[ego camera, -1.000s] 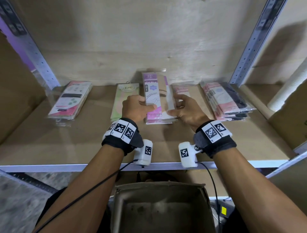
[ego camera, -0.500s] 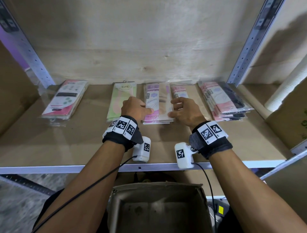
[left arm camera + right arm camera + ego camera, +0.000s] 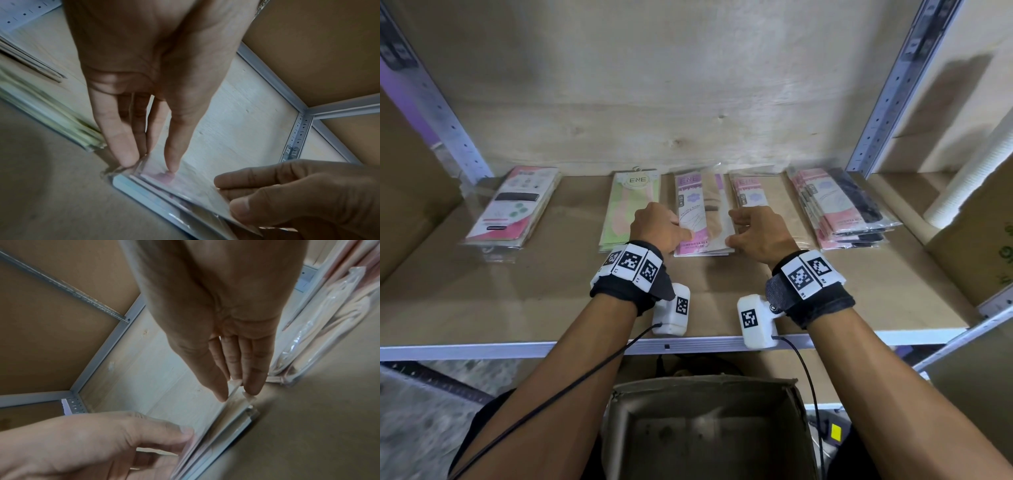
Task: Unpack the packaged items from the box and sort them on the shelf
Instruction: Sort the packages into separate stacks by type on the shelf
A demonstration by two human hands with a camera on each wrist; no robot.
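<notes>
Step in hand: squaring up the middle pink/tan packet stack (image 3: 702,219) on the shelf (image 3: 551,294), prob. the last tidy-up of sorting. Left hand (image 3: 659,228) is on the stack's left edge, thumb resting on top, fingers extended down to the edge; nothing gripped. Right hand (image 3: 760,233) is at the right edge, fingers near-straight with tips on the edge, thumb by the near corner, also not clasping.

Box (image 3: 709,428) sits below the shelf front, and what shows of its inside looks bare, so unpacking seems done or nearly.

Next move, I'd judge: nudge both edges inward till the packets line up, then let go w/o dragging the top one.

Materials: flat, thin oblong packets in glossy clear plastic sleeves w/ printed card inserts, likely slippery on each other. Green packets (image 3: 631,209) just left of the stack, pink pile (image 3: 839,209) further right, both well stacked. Shelf board is matte, brown; frame is pale perforated metal.
</notes>
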